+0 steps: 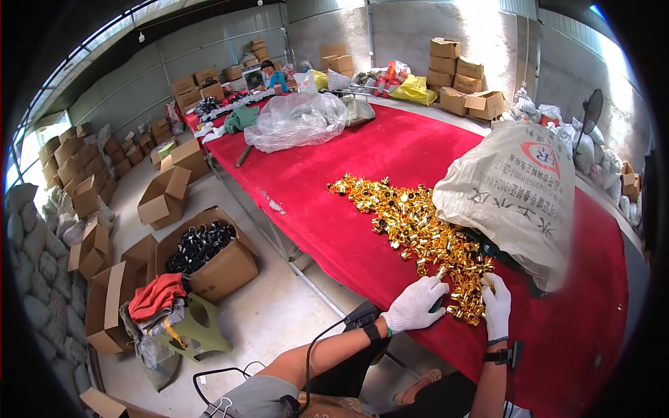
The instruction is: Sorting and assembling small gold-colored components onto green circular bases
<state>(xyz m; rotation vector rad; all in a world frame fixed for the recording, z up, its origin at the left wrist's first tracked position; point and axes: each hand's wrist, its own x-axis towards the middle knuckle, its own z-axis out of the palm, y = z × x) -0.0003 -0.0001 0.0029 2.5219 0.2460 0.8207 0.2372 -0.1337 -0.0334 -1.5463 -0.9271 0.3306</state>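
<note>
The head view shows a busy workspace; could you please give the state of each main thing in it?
Left hand: gloved, at the gold pieces; grip unclear
Right hand: gloved, at the gold pieces; grip unclear
Gold pieces: loose, spread in a pile
Woven sack: lying against the pile
Clear plastic bag: crumpled
Large carton: open, holding black parts
Red cloth: heaped on a green stool

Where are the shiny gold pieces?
In the head view, the gold pieces lie right of centre on the red cloth, beside the white sack, reaching between the left hand and right hand.
</note>
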